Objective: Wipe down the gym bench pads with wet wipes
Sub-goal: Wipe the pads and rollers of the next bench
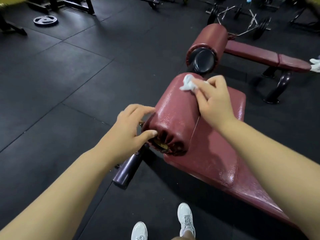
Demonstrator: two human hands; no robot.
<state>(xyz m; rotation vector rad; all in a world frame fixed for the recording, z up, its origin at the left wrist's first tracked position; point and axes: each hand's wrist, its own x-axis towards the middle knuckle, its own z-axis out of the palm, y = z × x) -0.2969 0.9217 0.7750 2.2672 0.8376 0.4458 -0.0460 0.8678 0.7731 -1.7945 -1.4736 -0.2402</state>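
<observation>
A maroon roller pad (pixel 174 110) lies across the near bench, its surface shiny and wet. My right hand (pixel 213 99) pinches a crumpled white wet wipe (pixel 187 83) and presses it on the roller's far end. My left hand (pixel 131 127) grips the roller's near end, thumb at the gathered end seam. The flat maroon bench pad (pixel 223 153) stretches toward the lower right beneath my right forearm.
A second maroon bench (pixel 259 54) with its own roller pad (pixel 211 38) stands behind; more white wipes (pixel 315 64) lie at its right end. A weight plate (pixel 45 20) and barbells (pixel 242 19) lie on the black rubber floor. My white shoes (pixel 186 219) are below.
</observation>
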